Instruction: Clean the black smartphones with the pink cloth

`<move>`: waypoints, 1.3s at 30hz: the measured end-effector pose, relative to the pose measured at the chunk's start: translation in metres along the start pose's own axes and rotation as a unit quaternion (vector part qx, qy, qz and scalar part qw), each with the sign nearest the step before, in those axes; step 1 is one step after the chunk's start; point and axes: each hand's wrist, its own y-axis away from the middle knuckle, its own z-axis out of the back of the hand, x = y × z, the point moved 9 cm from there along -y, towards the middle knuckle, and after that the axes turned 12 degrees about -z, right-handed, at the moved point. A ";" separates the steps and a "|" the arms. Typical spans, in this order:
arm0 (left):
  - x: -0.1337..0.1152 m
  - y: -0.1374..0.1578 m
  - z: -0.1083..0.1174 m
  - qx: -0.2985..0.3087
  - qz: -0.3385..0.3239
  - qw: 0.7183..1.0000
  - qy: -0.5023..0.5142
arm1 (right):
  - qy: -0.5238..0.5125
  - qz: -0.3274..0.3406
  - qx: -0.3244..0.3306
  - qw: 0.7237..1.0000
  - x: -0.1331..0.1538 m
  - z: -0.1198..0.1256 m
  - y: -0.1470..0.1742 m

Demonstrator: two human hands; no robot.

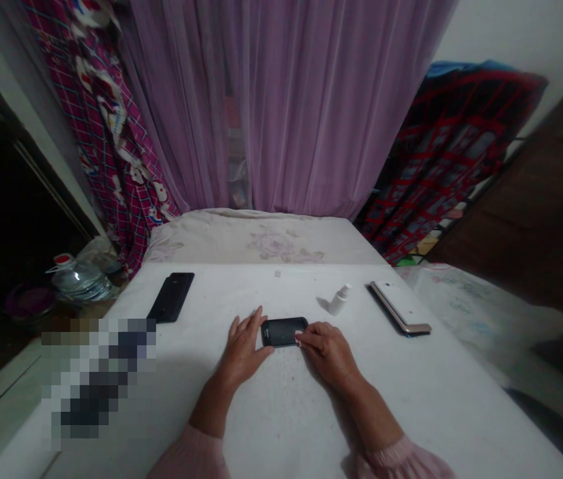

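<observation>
A dark smartphone lies flat, screen up, on the white tabletop in front of me. My left hand grips its left end, thumb on the near edge and fingers at the far edge. Over the phone's right end, my right hand has its fingertips pinched together on a small whitish piece of cloth or tissue, pressed against the screen. Most of that piece is hidden by the fingers. Just beyond my right hand stands a small white spray bottle.
On the left of the white-covered table lie dark phones, and a blurred-out patch hides what is nearer. White and dark phones are stacked at the right. A large water bottle stands beyond the left edge. Purple curtains hang behind.
</observation>
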 end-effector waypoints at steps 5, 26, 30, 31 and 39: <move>0.001 0.000 0.000 -0.008 -0.002 1.000 -0.002 | -0.030 0.042 0.021 0.998 0.041 -0.016 -0.008; 0.003 0.000 0.000 -0.007 -0.011 1.000 0.001 | -0.024 -0.031 0.017 0.999 -0.015 -0.005 -0.004; 0.002 -0.001 0.001 -0.005 -0.010 1.000 -0.001 | -0.037 -0.077 0.038 0.996 -0.022 -0.015 -0.022; 0.002 -0.001 0.001 -0.005 -0.010 1.000 -0.002 | -0.040 -0.085 0.040 0.995 -0.024 -0.017 -0.027; 0.001 0.001 0.001 -0.010 -0.012 1.000 -0.007 | -0.057 -0.102 0.020 0.993 -0.025 -0.020 -0.034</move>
